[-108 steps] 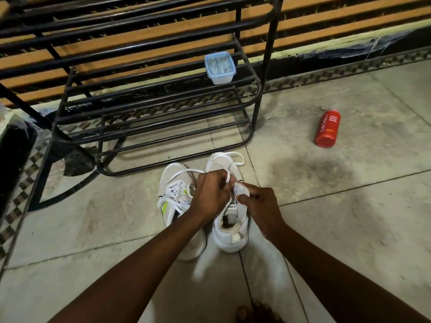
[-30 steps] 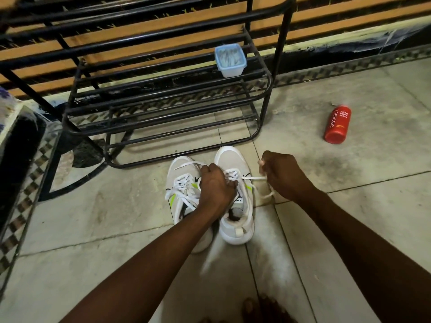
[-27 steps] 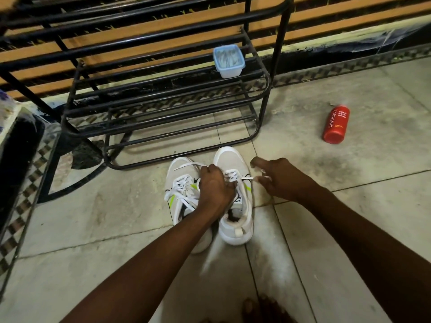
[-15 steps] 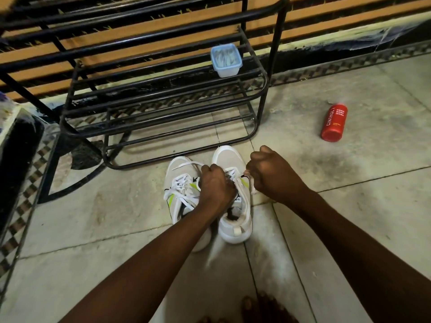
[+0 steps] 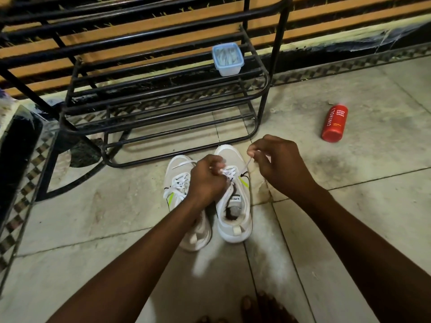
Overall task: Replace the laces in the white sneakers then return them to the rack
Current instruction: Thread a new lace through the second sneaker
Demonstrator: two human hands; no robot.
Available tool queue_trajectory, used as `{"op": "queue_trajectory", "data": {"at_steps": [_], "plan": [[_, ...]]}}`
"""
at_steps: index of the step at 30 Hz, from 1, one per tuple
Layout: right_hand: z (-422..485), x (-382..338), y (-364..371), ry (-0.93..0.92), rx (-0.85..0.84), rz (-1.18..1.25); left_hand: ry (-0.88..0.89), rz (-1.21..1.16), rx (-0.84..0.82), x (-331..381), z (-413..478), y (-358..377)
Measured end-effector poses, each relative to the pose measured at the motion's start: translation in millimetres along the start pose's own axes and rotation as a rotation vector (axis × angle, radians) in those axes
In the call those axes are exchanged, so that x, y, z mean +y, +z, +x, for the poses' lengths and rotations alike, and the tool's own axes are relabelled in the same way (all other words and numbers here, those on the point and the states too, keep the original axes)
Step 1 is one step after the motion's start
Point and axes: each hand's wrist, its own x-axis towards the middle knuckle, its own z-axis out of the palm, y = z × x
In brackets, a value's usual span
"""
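The right sneaker [image 5: 234,220] and the left sneaker [image 5: 178,180], both white with a lime-green side stripe, stand side by side on the tiled floor [image 5: 93,206], just in front of the black metal rack [image 5: 163,106]. Their 2 long axes run nearly parallel, heels toward the person and toes toward the rack's lowest bar. The left sneaker leans a little to the left.

The left hand [image 5: 206,180] is curled tight over the crossed lacing on top of the right sneaker, gripping it at the eyelets. The right hand [image 5: 277,164] is raised just beside that shoe's toe, thumb and forefinger pinching the end of a white lace [image 5: 246,163] that runs taut down to the eyelets.

A small tag on the right sneaker's tongue carries print too small to read. A red bottle [image 5: 334,123] lies on its side well to the right, lettered "CINTHOL" and "FOAM BODY WASH". A clear lidded container [image 5: 227,58] sits on a rack shelf
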Motion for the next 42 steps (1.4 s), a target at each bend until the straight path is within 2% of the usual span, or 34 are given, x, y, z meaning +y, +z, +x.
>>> {"op": "queue_trajectory", "data": {"at_steps": [2, 4, 6, 9, 12, 17, 24, 29, 33, 35, 38, 42], "plan": [[3.1, -4.9, -0.6, 0.015, 0.081, 0.09, 0.108, -0.111, -0.172, 10.8, 0.9, -5.0], [6.6, -7.6, -0.2, 0.04, 0.138, 0.167, 0.143, -0.2, -0.328, 25.5, 1.8, -9.0], [8.0, -6.4, 0.8, 0.076, 0.185, 0.244, 0.154, -0.244, -0.363, 37.7, 6.1, -11.7], [1.8, 0.0, 4.3, 0.131, 0.204, 0.262, 0.119, -0.308, -0.314, 47.9, 12.0, -12.6], [-13.1, 8.1, 11.2, 0.157, 0.186, 0.234, -0.013, -0.4, -0.259, 49.3, 17.7, -15.2], [-40.1, 30.7, 21.3, 0.126, 0.076, 0.085, -0.165, -0.573, -0.199, 44.2, 24.7, -22.2], [-79.6, 70.6, 32.0, 0.196, -0.145, -0.11, -0.296, -0.724, -0.04, 34.7, 32.5, -24.4], [-95.6, 82.5, 35.0, 0.274, -0.112, -0.136, -0.349, -0.806, 0.027, 28.7, 35.0, -25.9], [-99.4, 80.3, 37.3, 0.281, -0.054, -0.189, -0.312, -0.792, -0.001, 30.6, 34.9, -24.2], [-96.6, 75.8, 38.6, 0.288, -0.04, -0.16, -0.25, -0.7, -0.05, 34.1, 33.5, -22.9], [-89.7, 65.1, 43.7, 0.377, -0.003, 0.07, -0.169, -0.474, -0.114, 37.7, 27.6, -18.5], [-78.0, 51.2, 50.6, 0.603, 0.012, 0.575, -0.112, -0.179, -0.093, 31.2, 11.5, -13.7]]}}
